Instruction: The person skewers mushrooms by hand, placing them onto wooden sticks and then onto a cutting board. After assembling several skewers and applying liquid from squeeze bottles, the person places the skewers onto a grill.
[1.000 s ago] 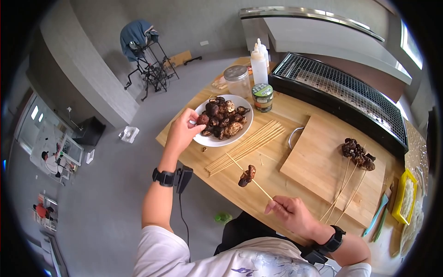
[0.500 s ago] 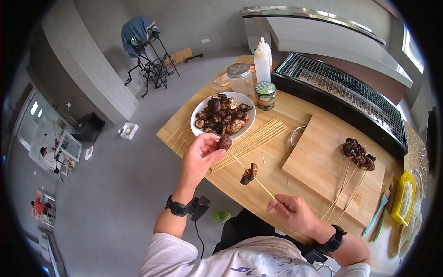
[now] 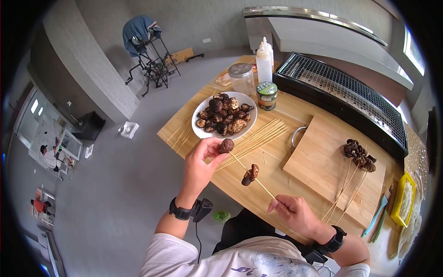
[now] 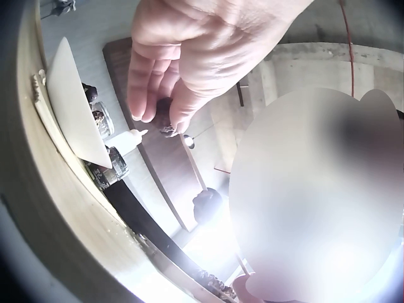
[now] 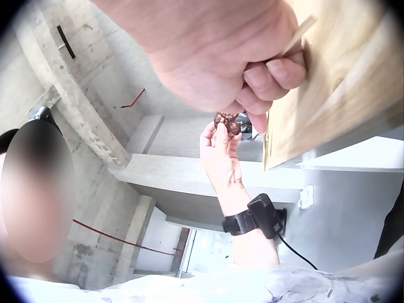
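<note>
The left hand point(image 3: 199, 162) pinches a round dark mushroom point(image 3: 226, 146) between thumb and fingers, at the upper tip of a skewer point(image 3: 264, 188); whether the tip has entered it I cannot tell. Partway down that skewer sits a brown mushroom point(image 3: 249, 175). The right hand point(image 3: 295, 214) grips the skewer's lower end with curled fingers. Just beyond the left hand stands a white plate point(image 3: 197, 131) heaped with dark mushrooms point(image 3: 224, 113). In the left wrist view the pinched mushroom point(image 4: 164, 116) shows between the fingertips.
Loose skewers point(image 3: 258, 138) lie beside the plate. A cutting board point(image 3: 314, 161) bears several loaded skewers point(image 3: 357, 154). Behind are a green-lidded can point(image 3: 266, 96), a jar point(image 3: 242, 81), squeeze bottles point(image 3: 264, 64) and a black grill point(image 3: 341, 97). A yellow tray point(image 3: 398, 203) lies far right.
The left hand has left the plate with a dark mushroom and moved toward the body, to the skewer's upper tip. The right hand has stayed nearly still, gripping the skewer.
</note>
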Available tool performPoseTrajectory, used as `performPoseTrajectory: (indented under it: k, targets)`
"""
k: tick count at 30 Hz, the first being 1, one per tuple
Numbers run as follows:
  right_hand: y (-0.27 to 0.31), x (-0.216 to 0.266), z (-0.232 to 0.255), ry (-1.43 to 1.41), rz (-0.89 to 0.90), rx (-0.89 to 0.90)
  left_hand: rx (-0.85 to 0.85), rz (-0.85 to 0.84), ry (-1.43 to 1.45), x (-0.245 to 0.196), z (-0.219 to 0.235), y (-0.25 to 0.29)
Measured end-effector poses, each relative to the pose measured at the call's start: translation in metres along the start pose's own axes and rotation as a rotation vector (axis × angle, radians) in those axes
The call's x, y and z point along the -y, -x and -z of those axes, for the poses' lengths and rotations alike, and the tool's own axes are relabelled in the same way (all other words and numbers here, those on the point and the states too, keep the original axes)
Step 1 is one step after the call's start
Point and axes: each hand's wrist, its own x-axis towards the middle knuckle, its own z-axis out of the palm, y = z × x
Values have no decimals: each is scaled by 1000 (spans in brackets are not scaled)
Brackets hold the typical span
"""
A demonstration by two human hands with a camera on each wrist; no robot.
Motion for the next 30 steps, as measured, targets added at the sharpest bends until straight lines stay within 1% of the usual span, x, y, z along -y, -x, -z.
performPoseTrajectory:
  k: [2,4,5,8,9,11,12,14,30]
  targets:
    - [0,0,0,8,-4,7,9,15,-19,-3,0,2]
    - [-1,-1,0,19,-11,14,-20,-84,-179,-7,0,3]
    - [-1,-1,0,20,-11,15,-21,-84,-179,-10,-1,4]
    - [0,-2,0,10,-8,11,-35,-275,-365,-11,-2,7]
    - [0,-1,-1,0,10,0,-35,-274,-365,-11,-2,8]
    - [0,-2,-2,-10,27,-11,-38,-374,-453,-11,-3,10]
    - [0,-4,-3,-14,40,-15,-39,-373,-454,-11,-3,10]
    - [0,-5,-3,-19,54,-18,-68,-458,-502,-9,-3,10]
    - [2,-2,-3,74,57,-23,-83,-383,-383,-10,-7,18]
